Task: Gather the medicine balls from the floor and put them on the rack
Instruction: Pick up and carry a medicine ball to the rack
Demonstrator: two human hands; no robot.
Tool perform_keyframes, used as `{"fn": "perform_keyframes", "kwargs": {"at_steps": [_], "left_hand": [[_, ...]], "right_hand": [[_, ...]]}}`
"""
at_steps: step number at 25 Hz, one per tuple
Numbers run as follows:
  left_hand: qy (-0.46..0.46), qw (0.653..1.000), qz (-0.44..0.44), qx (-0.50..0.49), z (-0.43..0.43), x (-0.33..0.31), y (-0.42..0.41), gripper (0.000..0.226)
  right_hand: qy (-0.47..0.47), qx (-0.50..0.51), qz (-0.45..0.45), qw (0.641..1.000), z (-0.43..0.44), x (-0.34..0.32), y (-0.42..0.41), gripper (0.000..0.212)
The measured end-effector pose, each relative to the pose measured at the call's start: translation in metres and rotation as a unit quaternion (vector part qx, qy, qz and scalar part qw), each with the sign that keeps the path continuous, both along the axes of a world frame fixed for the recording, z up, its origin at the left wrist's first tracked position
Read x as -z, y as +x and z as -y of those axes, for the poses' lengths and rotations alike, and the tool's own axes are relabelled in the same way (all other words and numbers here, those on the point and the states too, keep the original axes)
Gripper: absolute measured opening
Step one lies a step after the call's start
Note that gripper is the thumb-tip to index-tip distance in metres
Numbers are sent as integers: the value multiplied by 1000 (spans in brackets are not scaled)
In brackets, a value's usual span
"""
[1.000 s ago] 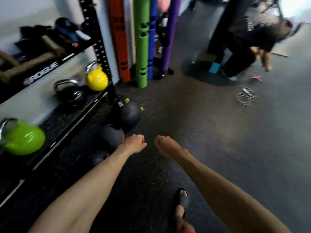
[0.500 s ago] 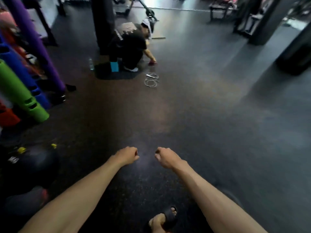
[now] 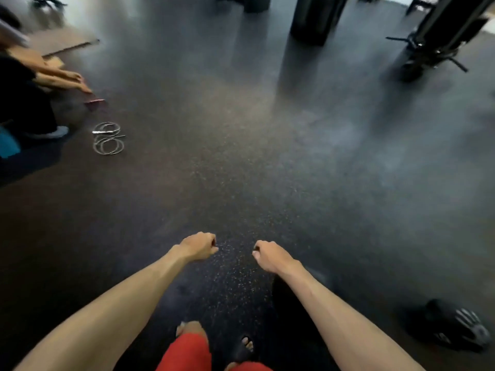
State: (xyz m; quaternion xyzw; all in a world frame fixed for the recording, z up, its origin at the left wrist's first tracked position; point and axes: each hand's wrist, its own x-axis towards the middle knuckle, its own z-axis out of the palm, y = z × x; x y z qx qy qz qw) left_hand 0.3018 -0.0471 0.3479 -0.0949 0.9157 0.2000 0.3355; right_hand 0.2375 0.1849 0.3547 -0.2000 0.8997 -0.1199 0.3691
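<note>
Medicine ball (image 3: 452, 326), dark, round and rubbery with pale ridged markings on its side, lies on the speckled dark rubber floor (image 3: 267, 170) near the floor's lower right corner, just outside the person's right forearm and well apart from both hands. No rack shows in this view.

Both bare arms reach forward over the middle of the floor. The left hand (image 3: 199, 246) is curled into a loose fist with the fingers folded under, holding nothing. The right hand (image 3: 270, 255) is likewise curled shut with the thumb tucked across the front, also empty. The two fists are near each other but apart, with bare floor between them.

Below them, red shorts (image 3: 187, 352) and toes in a dark sandal (image 3: 245, 346) show at the bottom edge.

Toward the floor's left edge, a coil of thin silvery cable (image 3: 108, 139) lies flat. Just beyond it a second person (image 3: 24, 97) in dark clothes crouches, one arm stretched to a small pink object (image 3: 93, 101) on the floor. Dark cylindrical posts (image 3: 314, 17) stand along the far edge, and a black machine base (image 3: 434, 52) sits in the far right corner.
</note>
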Motion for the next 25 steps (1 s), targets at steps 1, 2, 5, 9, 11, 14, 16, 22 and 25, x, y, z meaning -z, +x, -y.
{"fn": "perform_keyframes", "kwargs": {"at_steps": [1, 2, 5, 9, 11, 14, 16, 22, 25], "left_hand": [[6, 1000, -3, 24, -4, 6, -27, 32], [7, 999, -5, 49, -7, 12, -54, 32], [15, 994, -17, 108, -13, 27, -132, 31], [40, 974, -28, 222, -34, 26, -246, 33], [47, 960, -54, 271, -51, 19, -285, 33], [67, 932, -97, 342, -80, 6, -334, 33], [83, 908, -112, 395, -106, 5, -360, 32], [81, 838, -112, 528, -201, 18, -431, 33], [81, 802, -87, 586, -261, 24, -461, 28]], "right_hand": [[-1, 34, 4, 999, -6, 3, -14, 36], [0, 65, 8, 998, -12, 6, -27, 35], [-15, 165, 4, 986, -24, 5, -65, 33], [-25, 328, -36, 944, -39, -6, -115, 33], [-13, 384, -49, 922, -46, -14, -127, 33], [-19, 463, -70, 883, -56, -17, -141, 33], [-23, 508, -68, 858, -64, -19, -150, 34], [-41, 628, -68, 774, -112, 9, -175, 33], [-50, 690, -54, 721, -150, 30, -185, 33]]}}
